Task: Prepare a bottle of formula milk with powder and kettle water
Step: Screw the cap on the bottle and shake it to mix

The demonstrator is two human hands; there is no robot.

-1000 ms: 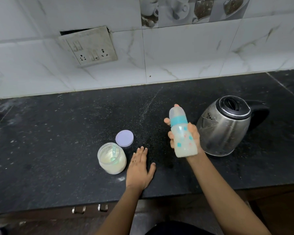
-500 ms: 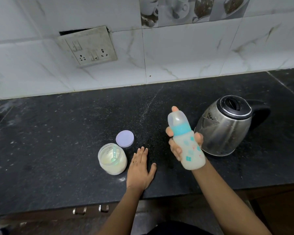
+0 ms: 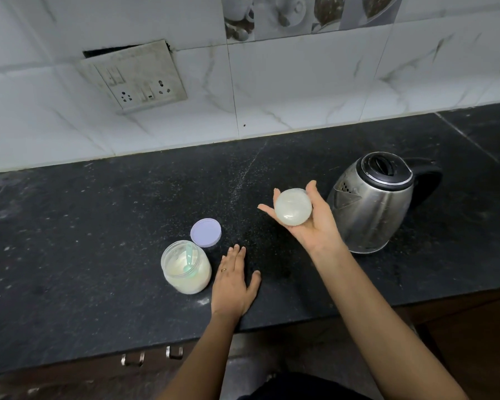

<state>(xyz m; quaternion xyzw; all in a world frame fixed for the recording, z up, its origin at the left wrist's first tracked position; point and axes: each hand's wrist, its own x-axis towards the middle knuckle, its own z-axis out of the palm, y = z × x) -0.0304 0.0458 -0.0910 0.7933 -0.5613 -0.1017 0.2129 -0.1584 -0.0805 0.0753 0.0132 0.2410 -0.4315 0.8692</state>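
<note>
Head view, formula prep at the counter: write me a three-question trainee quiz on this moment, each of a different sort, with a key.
1. True or false: the left hand lies flat on the counter, holding nothing.
2. Which end of the bottle in the right hand faces the camera? A) teat B) base C) side
3. Fill in: the green scoop sits inside the open ____, whose lilac lid lies behind it.

Key
1. True.
2. B: only the bottle's round base shows, pointing at the camera, with the kettle behind.
3. Powder jar.
</note>
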